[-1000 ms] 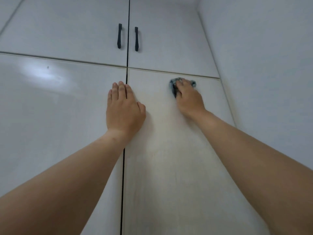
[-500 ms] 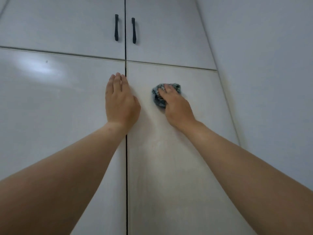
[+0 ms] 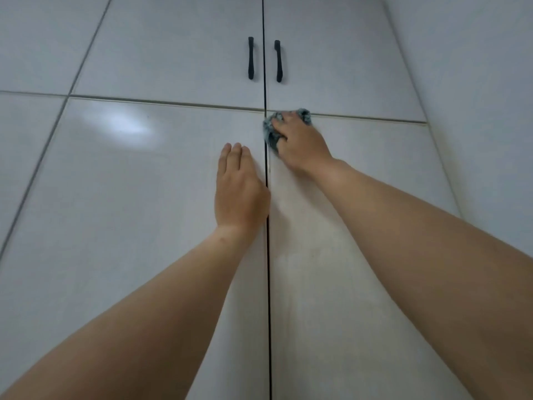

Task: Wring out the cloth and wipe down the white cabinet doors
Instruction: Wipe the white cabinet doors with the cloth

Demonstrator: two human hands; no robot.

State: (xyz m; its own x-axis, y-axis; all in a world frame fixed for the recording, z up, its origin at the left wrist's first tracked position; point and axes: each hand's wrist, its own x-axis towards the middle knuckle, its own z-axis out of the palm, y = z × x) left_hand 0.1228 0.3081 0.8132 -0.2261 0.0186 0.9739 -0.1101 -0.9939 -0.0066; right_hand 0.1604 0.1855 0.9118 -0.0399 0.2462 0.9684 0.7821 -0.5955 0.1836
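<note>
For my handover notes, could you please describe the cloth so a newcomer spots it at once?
Follow the dark vertical gap between the lower white cabinet doors up to the horizontal seam. There the right hand presses the cloth: a bunched, fuzzy blue-grey wad, the only soft, coloured thing there.

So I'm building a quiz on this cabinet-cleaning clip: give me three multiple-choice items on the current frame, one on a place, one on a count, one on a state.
1. Where is the cloth?
A. top inner corner of the lower right door
B. on a handle
C. on the side wall

2. How many black handles show?
A. one
B. two
C. four

3. How is the left hand?
A. gripping a handle
B. curled in a fist
C. flat on the lower left door

Answers: 1 A, the right hand holds it beside the centre gap; 2 B, one on each upper door; 3 C, its fingers lie straight against the panel.
</note>
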